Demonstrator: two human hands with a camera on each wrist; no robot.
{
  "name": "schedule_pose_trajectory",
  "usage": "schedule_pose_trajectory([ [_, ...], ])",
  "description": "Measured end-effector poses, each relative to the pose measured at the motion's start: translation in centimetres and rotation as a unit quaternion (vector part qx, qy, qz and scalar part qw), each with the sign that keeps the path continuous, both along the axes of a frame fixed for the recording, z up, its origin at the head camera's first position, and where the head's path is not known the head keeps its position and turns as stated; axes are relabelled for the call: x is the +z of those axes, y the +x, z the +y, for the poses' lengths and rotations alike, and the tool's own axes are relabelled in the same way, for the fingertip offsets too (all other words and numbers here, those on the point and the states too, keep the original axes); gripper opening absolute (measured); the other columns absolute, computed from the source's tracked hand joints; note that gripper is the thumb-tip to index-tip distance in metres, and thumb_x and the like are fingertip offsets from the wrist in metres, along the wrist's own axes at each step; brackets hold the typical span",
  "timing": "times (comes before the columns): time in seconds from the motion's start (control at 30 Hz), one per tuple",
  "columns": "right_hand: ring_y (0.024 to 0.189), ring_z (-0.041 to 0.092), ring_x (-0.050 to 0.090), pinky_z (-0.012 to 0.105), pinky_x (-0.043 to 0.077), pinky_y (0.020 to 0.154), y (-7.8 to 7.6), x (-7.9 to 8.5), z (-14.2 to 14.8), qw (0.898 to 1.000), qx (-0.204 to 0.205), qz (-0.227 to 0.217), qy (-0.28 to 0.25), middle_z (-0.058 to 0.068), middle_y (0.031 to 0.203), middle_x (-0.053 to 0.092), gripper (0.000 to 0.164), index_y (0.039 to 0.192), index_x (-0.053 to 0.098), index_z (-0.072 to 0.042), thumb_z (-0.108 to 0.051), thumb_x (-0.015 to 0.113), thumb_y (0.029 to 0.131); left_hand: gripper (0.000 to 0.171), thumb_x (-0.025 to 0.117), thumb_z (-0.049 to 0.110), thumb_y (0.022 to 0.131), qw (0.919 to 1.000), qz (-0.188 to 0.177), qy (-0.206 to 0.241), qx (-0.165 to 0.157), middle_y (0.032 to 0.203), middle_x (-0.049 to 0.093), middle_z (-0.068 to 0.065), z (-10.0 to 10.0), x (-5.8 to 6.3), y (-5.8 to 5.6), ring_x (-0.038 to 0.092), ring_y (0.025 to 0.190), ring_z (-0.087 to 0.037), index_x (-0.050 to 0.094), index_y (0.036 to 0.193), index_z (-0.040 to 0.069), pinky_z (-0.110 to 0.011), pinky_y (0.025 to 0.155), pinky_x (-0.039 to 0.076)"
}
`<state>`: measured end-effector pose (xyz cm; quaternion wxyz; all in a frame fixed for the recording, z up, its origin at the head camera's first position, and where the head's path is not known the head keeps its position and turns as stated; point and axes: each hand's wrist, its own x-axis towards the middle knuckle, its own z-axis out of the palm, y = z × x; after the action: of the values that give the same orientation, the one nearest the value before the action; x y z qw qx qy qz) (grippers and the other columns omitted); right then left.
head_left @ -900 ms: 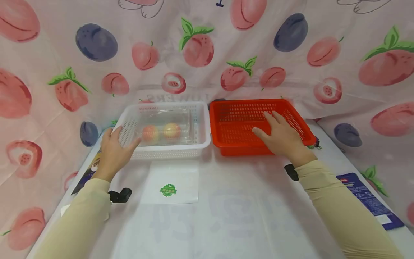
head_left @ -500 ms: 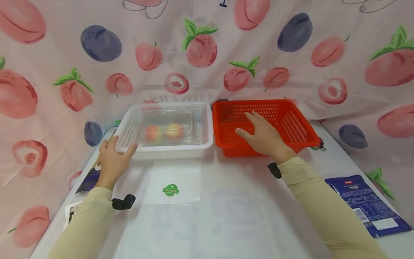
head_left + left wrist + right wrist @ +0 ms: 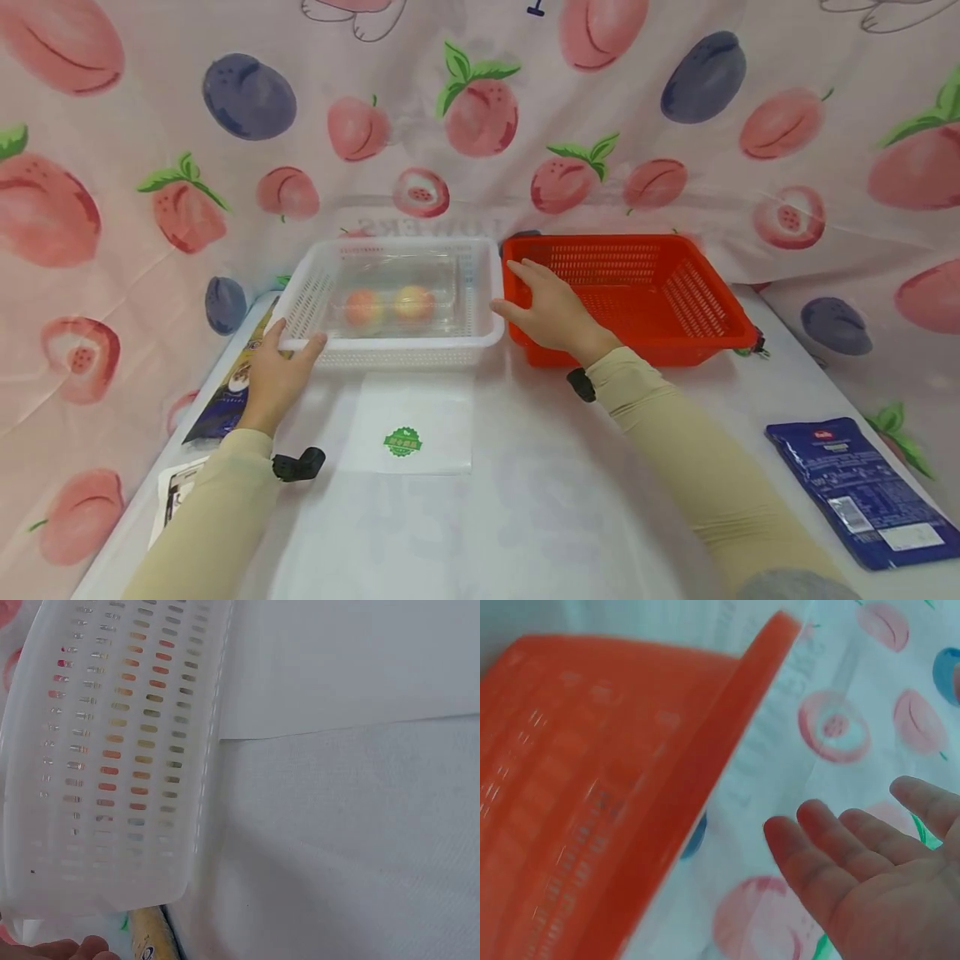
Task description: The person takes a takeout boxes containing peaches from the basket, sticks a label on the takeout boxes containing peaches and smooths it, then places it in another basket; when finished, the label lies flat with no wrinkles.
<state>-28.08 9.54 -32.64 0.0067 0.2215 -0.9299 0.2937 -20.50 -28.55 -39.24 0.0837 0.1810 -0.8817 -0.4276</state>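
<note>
My left hand [image 3: 273, 379] is at the left front corner of a white perforated plastic basket [image 3: 405, 344], thumb and fingers spread around the corner. Whether it touches the rim is unclear; only its fingertips [image 3: 82, 949] show in the left wrist view. Inside the basket is a clear plastic box [image 3: 401, 268], with two red-yellow round fruits [image 3: 415, 303] seen through it. My right hand [image 3: 555, 315], fingers extended, hovers over the left side of a red perforated basket [image 3: 645, 342], thumb tip near the white basket's right rim. It holds nothing in the right wrist view.
A white sheet with a green badge [image 3: 402, 442] lies before the white basket. On the left are a yellow and dark-blue packet [image 3: 225, 404] and a white card [image 3: 174, 492]. A blue pouch [image 3: 855, 492] lies at the right edge. A fruit-print cloth [image 3: 480, 183] hangs behind.
My right hand has moved left across the red basket toward the white one. My left hand has stayed by the white basket's left corner. The head view has shifted slightly.
</note>
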Motion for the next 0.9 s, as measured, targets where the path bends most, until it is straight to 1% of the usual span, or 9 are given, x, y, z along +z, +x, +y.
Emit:
schedule_pose_trajectory([
  [0.07,0.147,0.030,0.025,0.050,0.024,0.118,-0.3,0.0,-1.0,1.000,0.015,-0.002,-0.011,0.011,0.160,0.031,0.079,0.157,0.033,-0.008,-0.051,0.060,0.096,0.093,0.053,0.060,0.096,0.9999,-0.010,0.010,0.000,0.161,0.017,-0.027,0.1,-0.2,0.0,0.019,0.145,-0.049,0.007,0.162,0.014,-0.066,0.113,0.020],
  [0.13,0.143,0.030,0.033,0.047,0.029,0.116,-0.6,0.0,-2.0,0.999,0.027,-0.007,-0.024,0.011,0.159,0.033,0.078,0.156,0.034,-0.008,-0.050,0.061,0.096,0.093,0.052,0.061,0.096,0.9997,-0.015,0.018,0.003,0.162,0.016,-0.026,0.2,-0.2,-0.1,0.019,0.145,-0.049,0.006,0.162,0.016,-0.066,0.113,0.020],
  [0.3,0.128,0.032,0.051,0.044,0.045,0.105,-1.4,-0.2,-4.4,0.997,0.044,-0.029,-0.054,0.011,0.157,0.035,0.076,0.156,0.034,-0.009,-0.046,0.063,0.096,0.089,0.054,0.057,0.098,0.9995,-0.001,0.029,0.012,0.162,0.018,-0.024,0.7,-0.4,-0.2,0.025,0.144,-0.047,0.008,0.162,0.015,-0.063,0.113,0.025],
  [0.37,0.126,0.034,0.053,0.043,0.046,0.104,-1.8,-0.3,-5.2,0.996,0.048,-0.039,-0.058,0.011,0.157,0.036,0.076,0.156,0.034,-0.009,-0.046,0.064,0.096,0.089,0.055,0.055,0.098,0.9994,0.006,0.031,0.011,0.162,0.019,-0.024,0.8,-0.4,-0.3,0.027,0.143,-0.047,0.009,0.162,0.014,-0.061,0.112,0.028],
  [0.5,0.129,0.035,0.051,0.043,0.042,0.107,-2.4,-0.6,-6.5,0.996,0.056,-0.046,-0.052,0.011,0.157,0.035,0.076,0.156,0.033,-0.007,-0.044,0.063,0.097,0.090,0.055,0.056,0.097,0.9993,0.010,0.034,0.009,0.161,0.022,-0.024,0.8,-0.5,-0.5,0.030,0.142,-0.046,0.009,0.162,0.015,-0.061,0.111,0.030],
  [0.7,0.143,0.028,0.034,0.040,0.029,0.116,-3.7,-1.5,-8.3,0.997,0.052,-0.045,-0.045,0.010,0.157,0.037,0.076,0.155,0.035,-0.006,-0.038,0.068,0.096,0.090,0.056,0.056,0.097,0.9988,0.012,0.046,0.013,0.160,0.024,-0.023,0.7,-0.8,-0.4,0.034,0.139,-0.043,0.009,0.162,0.015,-0.060,0.109,0.033],
  [0.77,0.144,0.028,0.033,0.040,0.028,0.117,-4.0,-1.7,-8.9,0.996,0.046,-0.050,-0.051,0.011,0.157,0.039,0.075,0.154,0.036,-0.005,-0.036,0.070,0.095,0.089,0.057,0.055,0.097,0.9986,0.015,0.048,0.014,0.159,0.025,-0.024,0.7,-0.8,-0.3,0.034,0.138,-0.043,0.010,0.162,0.015,-0.059,0.109,0.034],
  [0.9,0.143,0.030,0.033,0.040,0.027,0.117,-4.8,-2.4,-9.8,0.998,0.028,-0.040,-0.040,0.012,0.154,0.042,0.072,0.153,0.039,-0.005,-0.036,0.069,0.096,0.090,0.059,0.052,0.097,0.9981,0.026,0.055,0.010,0.159,0.024,-0.023,0.7,-0.6,-0.4,0.034,0.138,-0.042,0.009,0.162,0.016,-0.058,0.109,0.034],
])
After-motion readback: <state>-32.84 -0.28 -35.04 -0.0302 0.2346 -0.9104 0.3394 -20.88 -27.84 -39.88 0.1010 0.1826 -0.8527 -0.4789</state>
